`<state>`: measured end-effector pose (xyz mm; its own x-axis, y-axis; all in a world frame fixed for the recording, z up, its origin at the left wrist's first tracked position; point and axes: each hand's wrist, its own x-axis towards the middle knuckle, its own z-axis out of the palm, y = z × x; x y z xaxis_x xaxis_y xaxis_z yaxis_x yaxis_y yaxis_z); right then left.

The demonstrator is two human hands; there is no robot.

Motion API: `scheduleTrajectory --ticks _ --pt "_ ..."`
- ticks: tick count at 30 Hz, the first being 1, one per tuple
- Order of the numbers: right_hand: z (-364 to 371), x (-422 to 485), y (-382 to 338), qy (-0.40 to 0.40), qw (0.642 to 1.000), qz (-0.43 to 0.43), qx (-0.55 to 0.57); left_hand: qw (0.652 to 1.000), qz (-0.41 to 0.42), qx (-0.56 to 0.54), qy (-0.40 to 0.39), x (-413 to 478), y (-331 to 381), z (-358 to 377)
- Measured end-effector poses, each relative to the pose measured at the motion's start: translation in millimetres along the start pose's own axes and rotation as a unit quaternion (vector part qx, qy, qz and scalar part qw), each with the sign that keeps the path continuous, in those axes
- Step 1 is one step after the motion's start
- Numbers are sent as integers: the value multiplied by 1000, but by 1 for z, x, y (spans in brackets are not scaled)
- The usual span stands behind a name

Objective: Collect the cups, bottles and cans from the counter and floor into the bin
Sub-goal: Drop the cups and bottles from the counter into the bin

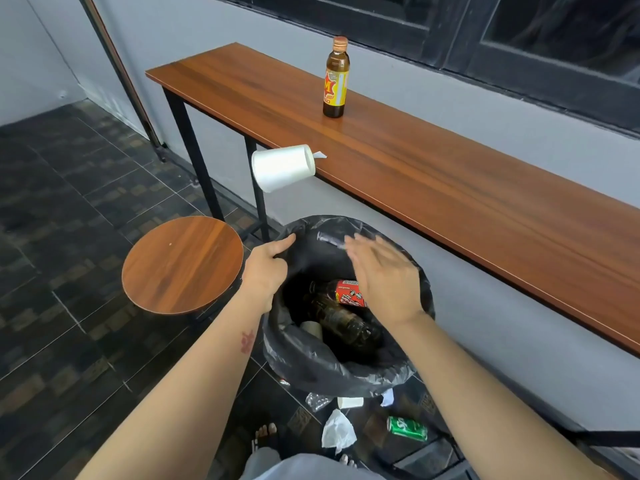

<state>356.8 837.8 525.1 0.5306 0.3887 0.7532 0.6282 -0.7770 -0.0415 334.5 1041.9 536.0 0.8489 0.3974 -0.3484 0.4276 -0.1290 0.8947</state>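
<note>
Cup [282, 167] lies tipped at counter [450, 202] edge: light, crushable, take round its wall. Bottle [336, 77] upright behind, prob. glass, heavy, slick; grab mid-body. Can [407, 428] on floor [69, 202]. L hand [266, 268] grips bin [311, 362] rim; R hand [384, 271] flat, empty, over bin.

The bin [311, 368] stands before the counter [450, 188], stool [183, 265] left of it, bottle [336, 77] on the counter.

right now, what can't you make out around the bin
- Head view: the right hand is motion-blurred, and the clear streak beside it cannot be identified.
- Inside the bin: partly hidden by that hand and the dark bottle.
- A clear scrap on the floor: too small to identify.
- The counter: right end cut off by the frame edge.
</note>
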Motion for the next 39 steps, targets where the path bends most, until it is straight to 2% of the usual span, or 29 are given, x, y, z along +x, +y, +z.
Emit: scheduleTrajectory --ticks 2,4,7,8,9,11,14,17,20,26,29,34,39 --pt "12 -18 -3 -80 996 -2 -26 1000 5 8 -4 -4 0 -7" --pt "21 -28 -2 -202 978 -3 -43 1000 12 14 -9 -8 0 -13" --pt "27 -41 -2 -403 915 0 -18 1000 10 17 2 -12 -4 -23" --pt "28 -45 0 -438 899 6 -6 1000 8 21 5 -12 -6 -26" --pt "28 -45 1 -438 899 8 3 1000 4 20 8 -11 -8 -28" --pt "23 -33 -1 -393 919 17 15 1000 -1 14 20 -10 -12 -34" --pt "16 0 -12 -225 971 61 47 999 -2 6 35 -8 -15 -45" --pt "19 47 -22 -153 979 110 72 999 -8 6 34 2 -18 -55" --pt "36 95 -28 -130 985 108 41 999 -13 -1 36 15 -21 -66" --pt "81 147 -36 -211 972 73 -77 999 -10 -9 34 40 -19 -91" --pt "98 158 -39 -219 971 59 -77 1000 -12 4 24 50 -10 -97" --pt "99 168 -36 -156 975 157 24 1000 -3 16 15 69 -3 -99" --pt "91 175 -32 -15 939 320 125 1000 3 30 3 80 2 -98"
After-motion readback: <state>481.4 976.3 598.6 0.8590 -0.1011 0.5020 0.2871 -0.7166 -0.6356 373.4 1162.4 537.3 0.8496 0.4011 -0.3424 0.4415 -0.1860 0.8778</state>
